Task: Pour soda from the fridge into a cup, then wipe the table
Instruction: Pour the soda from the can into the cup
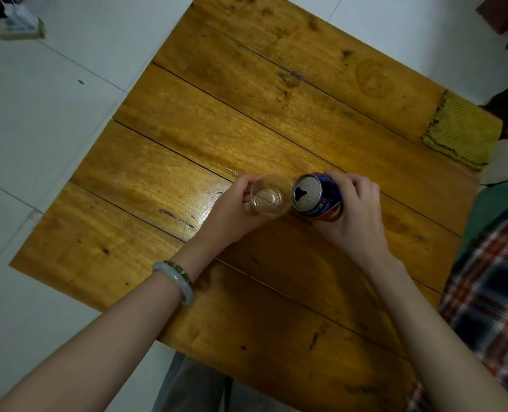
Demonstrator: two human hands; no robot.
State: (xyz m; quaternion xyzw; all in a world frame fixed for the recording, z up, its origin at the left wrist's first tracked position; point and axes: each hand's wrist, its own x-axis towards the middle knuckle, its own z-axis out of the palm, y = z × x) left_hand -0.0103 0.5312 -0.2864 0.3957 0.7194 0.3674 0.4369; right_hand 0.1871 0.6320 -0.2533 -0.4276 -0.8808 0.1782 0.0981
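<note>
A clear plastic cup stands upright on the wooden table, and my left hand grips it from the left side. I cannot tell whether it holds any liquid. Right beside it is a blue soda can with its top opened, tilted toward the cup. My right hand holds the can around its body from the right. The can's rim nearly touches the cup's rim.
A yellow-green cloth lies on the table's far right corner. White tiled floor surrounds the table. A small box sits on the floor at the top left. A plaid garment hangs by the right edge.
</note>
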